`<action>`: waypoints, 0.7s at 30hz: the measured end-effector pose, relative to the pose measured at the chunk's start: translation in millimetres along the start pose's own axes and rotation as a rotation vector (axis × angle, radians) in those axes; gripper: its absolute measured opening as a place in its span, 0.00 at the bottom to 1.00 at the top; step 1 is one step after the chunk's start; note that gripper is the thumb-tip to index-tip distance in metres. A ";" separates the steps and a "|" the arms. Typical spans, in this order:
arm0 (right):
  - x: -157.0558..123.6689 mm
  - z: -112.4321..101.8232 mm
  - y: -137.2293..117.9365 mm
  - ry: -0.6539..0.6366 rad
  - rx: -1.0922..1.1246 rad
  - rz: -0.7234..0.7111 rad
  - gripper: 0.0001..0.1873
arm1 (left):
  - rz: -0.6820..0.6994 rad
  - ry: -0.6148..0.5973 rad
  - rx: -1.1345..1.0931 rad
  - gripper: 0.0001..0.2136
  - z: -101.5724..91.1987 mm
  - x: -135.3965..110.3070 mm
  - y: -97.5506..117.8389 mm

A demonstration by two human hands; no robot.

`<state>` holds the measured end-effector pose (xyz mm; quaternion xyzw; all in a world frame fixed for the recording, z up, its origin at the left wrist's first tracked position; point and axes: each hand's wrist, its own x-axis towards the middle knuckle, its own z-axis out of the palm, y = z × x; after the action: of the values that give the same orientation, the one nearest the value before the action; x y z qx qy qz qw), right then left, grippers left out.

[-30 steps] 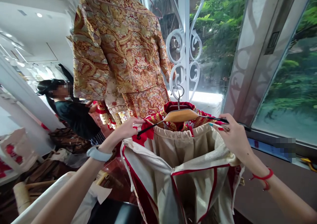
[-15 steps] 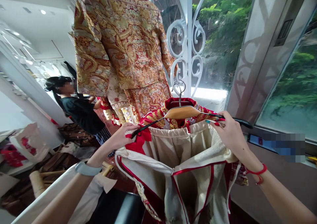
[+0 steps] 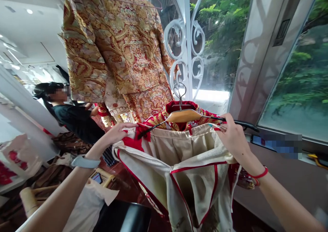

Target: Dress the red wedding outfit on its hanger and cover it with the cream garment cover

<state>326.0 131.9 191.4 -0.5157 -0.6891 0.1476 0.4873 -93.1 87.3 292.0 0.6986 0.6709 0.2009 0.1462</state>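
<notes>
A cream skirt [image 3: 176, 143] with red piping hangs from a hanger [image 3: 183, 116] with a wooden middle, metal arms and black ends. My left hand [image 3: 119, 132] pinches the left end of its waistband, by a piece of red cloth [image 3: 135, 143] and just left of the hanger's black end. At the right end, my right hand [image 3: 234, 136] is closed on the waistband, with the hanger's arm passing at its fingers. Behind the hanger shows the collar of a red and gold embroidered garment [image 3: 160, 117]; the skirt hides its lower part.
A gold embroidered jacket [image 3: 120, 47] hangs behind, beside white scrollwork [image 3: 188, 43] at the window. Someone in black [image 3: 74, 119] stands at the left. A phone [image 3: 274, 144] lies on the right sill. Below left are a bamboo-like frame [image 3: 28, 201] and white cloth [image 3: 87, 197].
The view has shifted, so most things sit further left. My left fingers have moved slightly away from the hanger's black end. My right hand keeps its place on the waistband.
</notes>
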 end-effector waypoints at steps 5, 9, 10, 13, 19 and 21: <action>1.0 -5.0 -3.3 -0.009 -0.040 -0.051 0.16 | 0.032 0.079 0.141 0.31 -8.6 21.1 40.2; -0.5 -1.8 -2.1 0.011 -0.059 -0.050 0.15 | 0.073 0.071 0.240 0.30 -0.1 27.5 84.8; -1.3 0.9 -1.1 0.005 -0.043 -0.047 0.15 | 0.092 0.086 0.276 0.29 6.3 25.2 95.8; -2.5 11.2 2.9 -0.031 0.044 -0.026 0.16 | 0.102 0.205 0.416 0.25 38.0 13.1 121.9; 4.4 21.3 11.8 -0.030 -0.067 0.009 0.17 | 0.087 0.391 0.418 0.15 104.4 -0.8 121.4; 7.4 21.9 14.4 -0.035 -0.090 0.015 0.16 | 0.180 0.392 0.238 0.18 104.6 -1.1 107.7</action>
<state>316.2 150.9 174.5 -0.5397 -0.6994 0.1289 0.4504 51.4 87.0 251.2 0.7155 0.6404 0.2646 -0.0887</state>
